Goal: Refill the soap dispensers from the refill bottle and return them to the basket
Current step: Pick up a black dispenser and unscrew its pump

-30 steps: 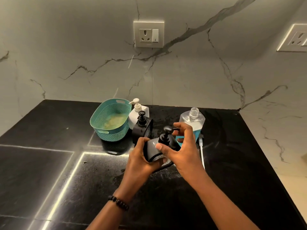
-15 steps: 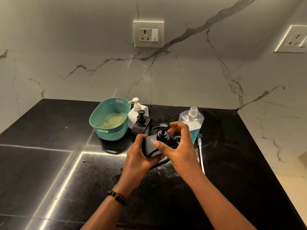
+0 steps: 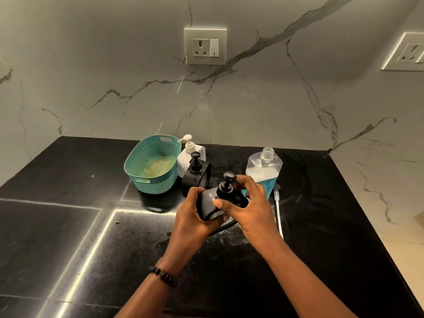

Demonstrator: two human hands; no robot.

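1. The left hand [image 3: 191, 218] wraps its fingers around the body of a black soap dispenser [image 3: 210, 204], held tilted above the black counter [image 3: 68, 226]; the right hand [image 3: 250, 212] pinches thumb and fingers around its pump head [image 3: 227, 183].
2. Behind stand 1 black dispenser [image 3: 195, 173] and 1 white dispenser [image 3: 189, 154], both just beside the empty teal basket [image 3: 151, 164].
3. The uncapped refill bottle [image 3: 263, 168], partly filled with blue liquid, stands behind the right hand; a loose pump tube [image 3: 278, 214] lies beside it.
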